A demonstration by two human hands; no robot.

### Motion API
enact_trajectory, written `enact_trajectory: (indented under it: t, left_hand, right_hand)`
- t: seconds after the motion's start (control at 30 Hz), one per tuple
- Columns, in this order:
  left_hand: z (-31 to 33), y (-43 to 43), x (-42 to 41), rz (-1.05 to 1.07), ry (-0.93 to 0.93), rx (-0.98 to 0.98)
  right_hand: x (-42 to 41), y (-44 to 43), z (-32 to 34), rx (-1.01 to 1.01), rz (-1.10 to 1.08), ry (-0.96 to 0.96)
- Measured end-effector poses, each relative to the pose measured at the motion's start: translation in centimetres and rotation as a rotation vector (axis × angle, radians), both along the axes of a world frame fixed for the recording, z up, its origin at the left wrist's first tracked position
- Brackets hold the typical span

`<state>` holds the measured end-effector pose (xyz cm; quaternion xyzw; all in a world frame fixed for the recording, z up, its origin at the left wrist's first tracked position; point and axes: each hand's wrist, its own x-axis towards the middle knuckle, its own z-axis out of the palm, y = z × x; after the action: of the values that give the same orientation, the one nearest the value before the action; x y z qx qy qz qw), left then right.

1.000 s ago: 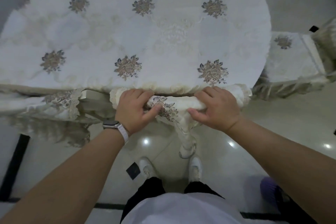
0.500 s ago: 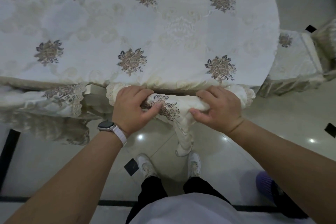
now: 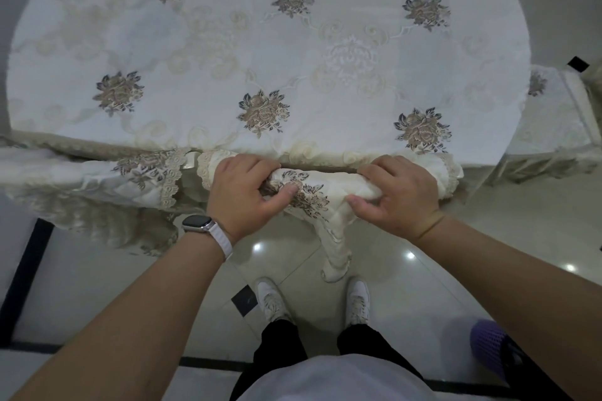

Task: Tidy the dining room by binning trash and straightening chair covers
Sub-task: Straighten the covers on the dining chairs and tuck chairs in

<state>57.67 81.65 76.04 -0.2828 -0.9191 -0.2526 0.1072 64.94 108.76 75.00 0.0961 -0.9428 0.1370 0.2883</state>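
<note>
A cream chair cover (image 3: 329,192) with brown embroidered flowers and lace trim lies over a chair's top rail, right against the near edge of the table. My left hand (image 3: 242,195) grips its left part, thumb pressed into the flower pattern. My right hand (image 3: 397,194) grips its right part, fingers curled over the top. A loose strip of the cover (image 3: 335,251) hangs down between my hands toward the floor. The chair itself is hidden under the cloth.
A round table under a white flowered tablecloth (image 3: 260,52) fills the upper view. Another covered chair (image 3: 91,179) stands to the left, a third (image 3: 553,117) at the right. A purple object (image 3: 487,347) sits on the glossy tiled floor at lower right.
Both hands keep their grip on the cover. My left thumb has pushed further into the cloth, bunching it slightly. The view has crept closer to the table.
</note>
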Motion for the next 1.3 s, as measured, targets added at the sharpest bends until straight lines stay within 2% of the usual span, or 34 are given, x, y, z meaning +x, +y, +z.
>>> enact_trajectory:
  t: [0.47, 0.73, 0.83, 1.07, 1.3]
  left_hand:
    - [0.1, -0.8, -0.6, -0.049, -0.099, -0.088]
    - [2.1, -0.2, 1.3, -0.057, -0.114, -0.028]
    - [2.9, -0.6, 2.2, -0.114, -0.131, -0.031]
    - [4.2, -6.1, 1.5, -0.12, -0.082, -0.054]
    - [5.3, -15.1, 0.9, -0.013, 0.045, -0.051]
  right_hand:
    - [-0.4, -0.4, -0.4, 0.002, -0.007, -0.029]
    - [0.7, -0.7, 1.6, 0.066, 0.025, -0.31]
    - [1.6, -2.4, 3.0, 0.09, -0.006, -0.338]
    - [1.8, -8.8, 5.4, 0.174, 0.026, -0.383]
    - [-1.3, -17.0, 7.1, 0.228, 0.162, -0.285]
